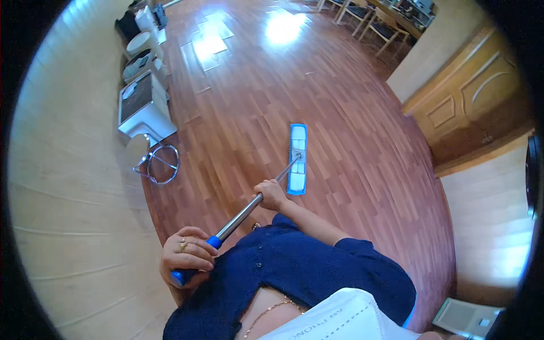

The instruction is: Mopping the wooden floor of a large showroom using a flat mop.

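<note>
A flat mop with a blue-edged white head (297, 180) lies on the wood-patterned floor ahead of me. Its metal pole (241, 217) slants down to my left and ends in a blue grip. My left hand (188, 256), with rings on a finger, is wrapped around that blue grip near the left wall. Further down the pole, my right hand (272, 195) is closed around the metal, between the grip and the mop head. The head sits lengthwise, pointing away from me, with the pole joined at its middle.
Along the left wall stand a round stool with a chrome ring (163, 164), a white cabinet (148, 116) and a round white bin (141, 44). A wooden door (476, 96) is at right. Chairs (385, 31) and a table are at far right. A pale box-like item (467, 318) lies at lower right.
</note>
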`<state>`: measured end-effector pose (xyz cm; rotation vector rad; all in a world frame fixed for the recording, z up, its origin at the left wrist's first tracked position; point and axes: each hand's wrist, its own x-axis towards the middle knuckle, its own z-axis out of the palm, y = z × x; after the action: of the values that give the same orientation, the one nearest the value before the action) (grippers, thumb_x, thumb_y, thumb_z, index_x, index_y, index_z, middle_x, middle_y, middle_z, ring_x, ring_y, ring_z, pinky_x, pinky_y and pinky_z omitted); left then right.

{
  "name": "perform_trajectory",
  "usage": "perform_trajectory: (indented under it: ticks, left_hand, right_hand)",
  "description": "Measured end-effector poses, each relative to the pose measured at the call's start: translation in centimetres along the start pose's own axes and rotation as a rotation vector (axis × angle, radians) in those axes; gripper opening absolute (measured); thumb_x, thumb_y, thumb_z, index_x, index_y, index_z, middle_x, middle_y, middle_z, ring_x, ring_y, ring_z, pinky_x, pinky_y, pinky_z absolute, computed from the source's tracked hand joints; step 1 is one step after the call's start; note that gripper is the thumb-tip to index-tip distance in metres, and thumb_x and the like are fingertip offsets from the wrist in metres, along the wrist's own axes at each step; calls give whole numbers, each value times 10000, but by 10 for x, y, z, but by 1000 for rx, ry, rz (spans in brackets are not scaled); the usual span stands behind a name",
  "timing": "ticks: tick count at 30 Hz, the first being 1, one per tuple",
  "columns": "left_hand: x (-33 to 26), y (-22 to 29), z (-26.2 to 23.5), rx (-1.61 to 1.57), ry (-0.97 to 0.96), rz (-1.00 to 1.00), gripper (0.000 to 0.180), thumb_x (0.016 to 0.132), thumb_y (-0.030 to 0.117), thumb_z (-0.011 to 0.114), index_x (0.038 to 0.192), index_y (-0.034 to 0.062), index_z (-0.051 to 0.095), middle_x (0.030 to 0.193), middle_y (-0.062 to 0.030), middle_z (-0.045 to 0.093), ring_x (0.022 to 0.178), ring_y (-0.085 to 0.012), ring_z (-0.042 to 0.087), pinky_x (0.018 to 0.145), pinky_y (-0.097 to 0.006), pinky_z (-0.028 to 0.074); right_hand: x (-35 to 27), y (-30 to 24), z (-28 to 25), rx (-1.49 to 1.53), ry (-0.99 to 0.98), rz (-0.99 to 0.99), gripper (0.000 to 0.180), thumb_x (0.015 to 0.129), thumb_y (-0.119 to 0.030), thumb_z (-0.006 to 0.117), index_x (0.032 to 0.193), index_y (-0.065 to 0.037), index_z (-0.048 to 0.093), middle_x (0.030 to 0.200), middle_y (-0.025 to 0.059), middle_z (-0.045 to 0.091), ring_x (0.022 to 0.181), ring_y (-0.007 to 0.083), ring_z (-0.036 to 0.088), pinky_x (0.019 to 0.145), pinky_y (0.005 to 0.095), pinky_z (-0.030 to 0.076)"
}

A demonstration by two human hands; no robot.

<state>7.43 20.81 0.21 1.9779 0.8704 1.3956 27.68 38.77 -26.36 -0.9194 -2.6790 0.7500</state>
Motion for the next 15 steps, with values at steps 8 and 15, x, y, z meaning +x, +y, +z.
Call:
perform_trajectory:
  ticks: [8,15]
  left_hand:
    - [49,-49,16,-315,-312,78,125,695,172,764,733,94,674,734,-51,689,800,-234,704,810,-393,465]
    - [67,-84,78,-610,-398,-35,178,643,178,782,718,72,660,730,-74,687,785,-253,705,809,-385,466]
  right_hand:
    - [-89,47,4,-32,310,288,247,773,-350,649,672,-130,605,725,79,640,758,319,621,649,465,448]
    - [-199,54,16,-59,441,607,245,755,-313,678,645,-110,597,709,119,633,757,356,621,665,509,469]
